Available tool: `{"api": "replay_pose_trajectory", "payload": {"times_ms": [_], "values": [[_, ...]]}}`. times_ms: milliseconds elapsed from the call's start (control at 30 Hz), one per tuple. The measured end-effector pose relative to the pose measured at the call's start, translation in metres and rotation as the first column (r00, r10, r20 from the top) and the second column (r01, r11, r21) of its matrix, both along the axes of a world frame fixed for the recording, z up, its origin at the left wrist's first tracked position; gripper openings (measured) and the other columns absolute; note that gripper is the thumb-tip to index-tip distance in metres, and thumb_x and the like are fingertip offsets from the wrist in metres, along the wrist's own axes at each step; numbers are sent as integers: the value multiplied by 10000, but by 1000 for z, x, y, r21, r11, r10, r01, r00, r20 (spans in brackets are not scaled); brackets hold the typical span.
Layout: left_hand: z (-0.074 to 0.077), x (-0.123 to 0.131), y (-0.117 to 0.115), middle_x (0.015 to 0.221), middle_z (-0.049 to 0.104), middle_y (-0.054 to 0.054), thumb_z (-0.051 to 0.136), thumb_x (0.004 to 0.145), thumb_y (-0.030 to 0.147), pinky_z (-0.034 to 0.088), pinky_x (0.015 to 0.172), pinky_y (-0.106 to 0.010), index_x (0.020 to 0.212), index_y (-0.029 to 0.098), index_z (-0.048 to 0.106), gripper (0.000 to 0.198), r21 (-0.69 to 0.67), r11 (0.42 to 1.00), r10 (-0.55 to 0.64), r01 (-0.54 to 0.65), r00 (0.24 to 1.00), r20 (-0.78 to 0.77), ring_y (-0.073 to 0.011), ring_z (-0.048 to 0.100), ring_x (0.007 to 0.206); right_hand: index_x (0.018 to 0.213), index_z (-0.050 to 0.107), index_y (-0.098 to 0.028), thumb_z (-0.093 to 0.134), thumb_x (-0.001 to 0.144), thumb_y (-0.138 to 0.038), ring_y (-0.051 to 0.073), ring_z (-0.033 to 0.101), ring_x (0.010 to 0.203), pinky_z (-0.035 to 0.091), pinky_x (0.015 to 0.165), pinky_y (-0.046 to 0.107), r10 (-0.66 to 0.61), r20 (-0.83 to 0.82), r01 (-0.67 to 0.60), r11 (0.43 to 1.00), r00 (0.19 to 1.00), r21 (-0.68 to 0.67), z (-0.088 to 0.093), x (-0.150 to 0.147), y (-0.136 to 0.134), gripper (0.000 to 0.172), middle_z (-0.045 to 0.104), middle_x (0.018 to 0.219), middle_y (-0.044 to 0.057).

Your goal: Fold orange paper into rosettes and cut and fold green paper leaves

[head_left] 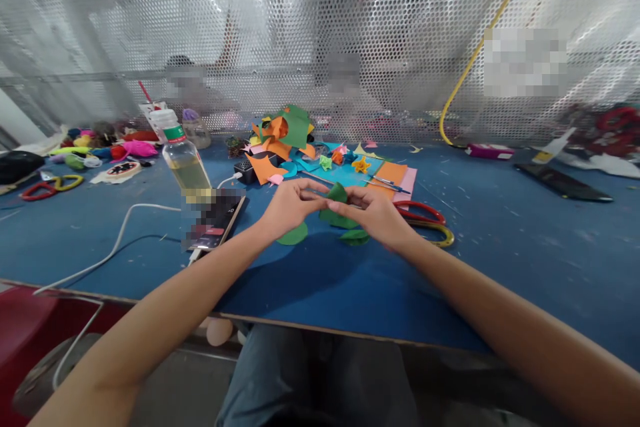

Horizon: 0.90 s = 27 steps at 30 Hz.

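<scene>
Above the blue table, my left hand (297, 203) and my right hand (373, 210) meet at the fingertips. Both pinch a small folded piece of green paper (338, 193) between thumbs and forefingers. Other green pieces lie just below: a rounded green piece (293, 234) under my left hand and a green cut piece (355, 237) under my right wrist side. Part of the green paper between the hands is hidden by my fingers.
Scissors (440, 235) with red and yellow handles lie beside my right hand. Behind are orange paper (393, 175) and folded stars (361, 165). A charging phone (216, 221) and a bottle (185, 163) stand left. A black phone (563, 182) lies far right.
</scene>
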<state>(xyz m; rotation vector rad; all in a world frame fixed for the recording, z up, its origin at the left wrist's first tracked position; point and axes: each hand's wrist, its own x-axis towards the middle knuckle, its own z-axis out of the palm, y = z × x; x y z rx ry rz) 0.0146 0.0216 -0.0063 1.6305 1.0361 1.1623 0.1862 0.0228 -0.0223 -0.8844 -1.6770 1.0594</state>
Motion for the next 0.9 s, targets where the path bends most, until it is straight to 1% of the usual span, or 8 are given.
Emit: {"api": "replay_pose_trajectory", "payload": {"times_ms": [167,367,467,567,600,667,767,900], "values": [[1,3,-5,490,627,40,725,626,204,312,423,-182,841,134,587,265,16,999,-41,42,998,-53,-67,492,406,677,667,-183,691,672,-446,144,543,647,424,623,282,-16,-57,13,999,998,-43,-3,-6,-7,264,617,666,-11],[1,7,-5,600,679,-1,716,660,264,391,490,-203,895,141,548,314,43,995,-90,92,995,-44,-103,589,522,581,635,-193,700,665,-367,145,546,658,437,670,293,-103,-216,82,991,971,-102,1,-8,-4,204,596,624,-10],[-3,7,-3,610,682,-4,733,637,265,394,491,-216,904,148,557,340,25,997,-68,70,994,-91,-103,581,506,595,600,-213,661,692,-368,120,525,635,446,641,269,-214,-329,183,975,920,-123,11,5,8,193,582,668,-12],[-7,6,-1,615,683,-6,730,632,246,389,485,-216,896,149,559,330,-21,997,-71,69,992,-106,-103,578,506,706,602,-238,618,740,-381,100,529,690,447,665,236,-319,-420,296,948,850,-120,18,18,18,148,590,803,-11],[-7,7,0,618,683,-7,730,634,255,379,474,-213,900,149,558,335,-22,998,-59,58,994,-97,-99,569,498,721,607,-238,617,740,-393,104,536,700,451,664,240,-305,-407,279,952,861,-124,17,19,19,157,596,822,-4],[-5,7,0,612,679,-3,733,636,275,353,454,-207,918,147,555,357,4,1000,-17,17,997,-72,-90,544,478,758,634,-232,627,723,-414,126,562,726,462,661,265,-199,-327,159,976,924,-146,12,14,15,185,621,835,8],[-1,7,-1,568,658,16,727,647,270,339,455,-203,930,142,555,355,46,999,10,-8,999,-44,-82,524,466,741,673,-202,699,656,-401,151,581,700,459,640,285,-56,-224,16,984,973,-176,1,-3,2,218,649,741,6],[-2,7,-2,574,659,15,726,646,304,336,463,-205,948,140,561,381,54,998,-28,31,998,-57,-84,521,466,615,664,-180,727,636,-366,149,568,648,440,633,289,-68,-220,32,986,973,-164,-3,-14,-4,198,633,639,-5]]}}
